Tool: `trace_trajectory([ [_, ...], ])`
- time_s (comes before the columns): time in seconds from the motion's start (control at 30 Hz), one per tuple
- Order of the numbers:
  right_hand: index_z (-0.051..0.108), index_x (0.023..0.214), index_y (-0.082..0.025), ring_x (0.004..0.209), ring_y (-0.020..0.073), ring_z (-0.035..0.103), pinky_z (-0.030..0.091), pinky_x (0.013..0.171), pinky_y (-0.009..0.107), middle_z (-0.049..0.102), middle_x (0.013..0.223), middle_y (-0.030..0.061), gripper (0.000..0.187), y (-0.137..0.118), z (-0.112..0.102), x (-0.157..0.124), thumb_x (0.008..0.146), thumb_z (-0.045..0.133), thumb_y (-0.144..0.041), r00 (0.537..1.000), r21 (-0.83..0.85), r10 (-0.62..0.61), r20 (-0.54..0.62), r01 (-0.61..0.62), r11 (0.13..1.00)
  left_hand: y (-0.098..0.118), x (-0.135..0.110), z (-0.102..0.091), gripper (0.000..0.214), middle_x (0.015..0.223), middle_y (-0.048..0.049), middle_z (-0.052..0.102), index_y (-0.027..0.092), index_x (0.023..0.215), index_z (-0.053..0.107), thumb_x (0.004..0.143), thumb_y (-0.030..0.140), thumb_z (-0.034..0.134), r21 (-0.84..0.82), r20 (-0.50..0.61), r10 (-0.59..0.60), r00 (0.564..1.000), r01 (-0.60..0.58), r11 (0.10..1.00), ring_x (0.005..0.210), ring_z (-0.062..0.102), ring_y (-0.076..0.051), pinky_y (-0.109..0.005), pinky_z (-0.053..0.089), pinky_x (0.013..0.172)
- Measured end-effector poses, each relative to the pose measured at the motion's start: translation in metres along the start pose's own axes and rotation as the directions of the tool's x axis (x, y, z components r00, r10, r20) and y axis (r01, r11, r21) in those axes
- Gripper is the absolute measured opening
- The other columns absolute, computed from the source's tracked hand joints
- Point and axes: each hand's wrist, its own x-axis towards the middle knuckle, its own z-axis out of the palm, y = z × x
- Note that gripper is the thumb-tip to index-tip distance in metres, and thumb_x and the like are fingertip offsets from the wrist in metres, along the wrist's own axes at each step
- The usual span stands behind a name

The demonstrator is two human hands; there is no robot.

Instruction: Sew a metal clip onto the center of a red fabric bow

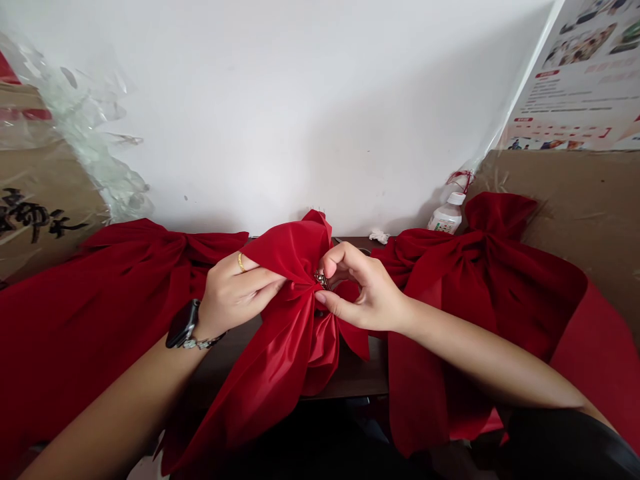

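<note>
A red fabric bow [295,247] with long tails hangs between my hands at the centre, gathered tight in its middle. My left hand [237,293], with a ring and a dark watch at the wrist, grips the bow's left loop; its fingertips are partly hidden behind the cloth. Thumb and forefinger of my right hand [363,287] pinch a small shiny metallic ornament [323,280] at the bow's gathered centre. I cannot make out exactly how the ornament is fixed there.
Large red bows lie to the left [125,287] and right [465,287] on the dark table [360,380]. A white plastic bottle [447,215] stands behind the right one. Cardboard boxes [40,180] flank both sides. A white wall [280,120] rises behind.
</note>
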Motion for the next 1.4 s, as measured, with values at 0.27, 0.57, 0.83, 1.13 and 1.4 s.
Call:
trace_trajectory([
  [0.27,0.04,0.091,-0.018,0.07,0.0073,0.052,0.05,0.065,0.02,0.05,0.086,0.0014,0.02,-0.0005,0.0008,-0.0002,0.084,0.059,-0.018,1.0,-0.004,0.006,0.003,-0.006,1.0,0.0015,0.0005,0.0013,0.02,0.066,0.0006,0.069,0.022,0.07,0.069,0.084,0.012,0.06,-0.027,-0.011,-0.022,1.0,0.022,0.999,0.056,0.061,-0.011,-0.02,0.051,0.053],
  [0.57,0.041,0.09,-0.018,0.07,0.0066,0.052,0.05,0.065,0.02,0.05,0.085,0.001,0.02,0.0006,0.0013,-0.0003,0.083,0.06,-0.016,1.0,0.003,-0.014,-0.01,0.014,1.0,0.001,-0.0027,0.0026,0.019,0.064,0.001,0.068,0.022,0.07,0.069,0.084,0.013,0.061,-0.021,-0.011,-0.04,0.999,0.04,0.999,0.055,0.061,-0.01,-0.02,0.051,0.053],
  [0.83,0.041,0.089,-0.018,0.069,0.0068,0.052,0.051,0.064,0.02,0.05,0.084,0.0008,0.019,0.0,0.0011,0.0001,0.084,0.059,-0.018,1.0,0.011,0.009,-0.009,-0.009,1.0,0.0002,-0.0022,0.0025,0.02,0.061,0.0012,0.067,0.023,0.069,0.069,0.084,0.013,0.06,-0.029,-0.004,-0.039,0.999,0.039,0.999,0.053,0.06,-0.011,-0.021,0.05,0.052],
  [1.13,0.041,0.089,-0.018,0.069,0.0067,0.051,0.05,0.064,0.02,0.05,0.084,0.0005,0.02,0.0014,0.0011,0.0003,0.083,0.06,-0.019,1.0,0.028,0.026,0.001,-0.026,0.999,0.0033,0.0006,0.0008,0.024,0.059,0.0022,0.066,0.024,0.067,0.069,0.085,0.013,0.058,0.017,-0.008,0.025,1.0,-0.024,1.0,0.053,0.06,-0.011,-0.021,0.05,0.051],
  [1.4,0.04,0.089,-0.018,0.069,0.0065,0.051,0.05,0.064,0.019,0.049,0.083,0.0004,0.02,0.0,0.0005,0.0003,0.083,0.06,-0.019,0.999,0.051,0.041,0.007,-0.041,0.998,0.0031,0.0026,-0.0009,0.021,0.066,0.0012,0.07,0.024,0.069,0.069,0.084,0.012,0.06,0.048,-0.026,0.074,0.997,-0.073,0.996,0.059,0.064,-0.012,-0.022,0.053,0.056],
])
